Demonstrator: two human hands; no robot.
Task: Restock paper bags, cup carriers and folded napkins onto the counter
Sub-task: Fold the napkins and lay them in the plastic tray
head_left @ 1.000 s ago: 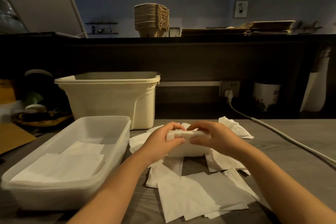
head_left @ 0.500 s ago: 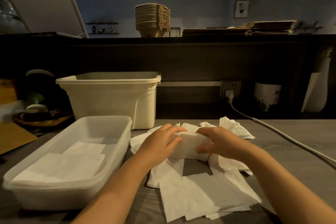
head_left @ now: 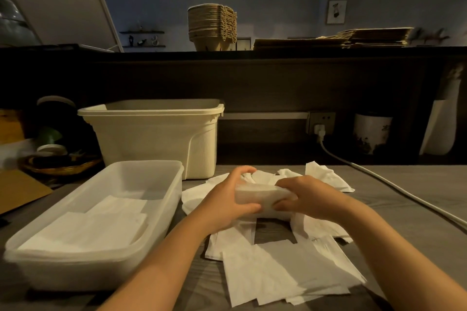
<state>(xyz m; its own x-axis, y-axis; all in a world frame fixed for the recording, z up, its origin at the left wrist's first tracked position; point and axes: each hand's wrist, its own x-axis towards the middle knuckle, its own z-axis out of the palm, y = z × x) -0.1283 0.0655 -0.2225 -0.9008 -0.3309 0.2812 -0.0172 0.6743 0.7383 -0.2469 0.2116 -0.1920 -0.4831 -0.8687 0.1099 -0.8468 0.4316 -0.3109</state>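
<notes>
Head view: napkin stack (head_left: 262,197), long axis left-right, between hands (head_left: 227,201) (head_left: 312,197)

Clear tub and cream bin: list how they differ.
The clear tub is shallow and translucent; the cream bin is tall and opaque. The clear tub shows folded napkins lying flat inside; the cream bin's inside is hidden from this angle. The clear tub sits nearer, the cream bin behind it. Both are open-topped, rectangular and stand on the grey table.
</notes>
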